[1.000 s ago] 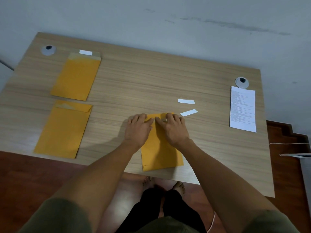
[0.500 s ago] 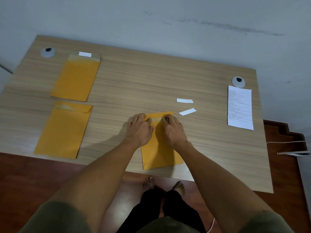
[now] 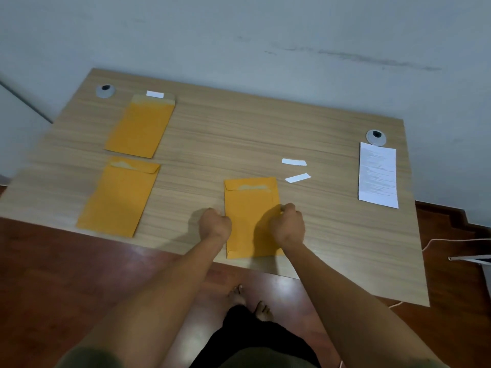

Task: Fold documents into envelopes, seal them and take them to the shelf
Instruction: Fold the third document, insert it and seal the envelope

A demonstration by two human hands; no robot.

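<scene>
Under your hands, matt orange-brown paper envelopes lie on a matt wood-grain desk, probably laminate, beside white printed paper above a glossy reddish floor.

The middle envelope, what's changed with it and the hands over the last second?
Both hands slid from the flap end of the middle envelope toward the person; the left hand and right hand now sit curled at its side edges. The flap is folded down. The envelope, the two left envelopes, paper strips and document stayed put.
</scene>
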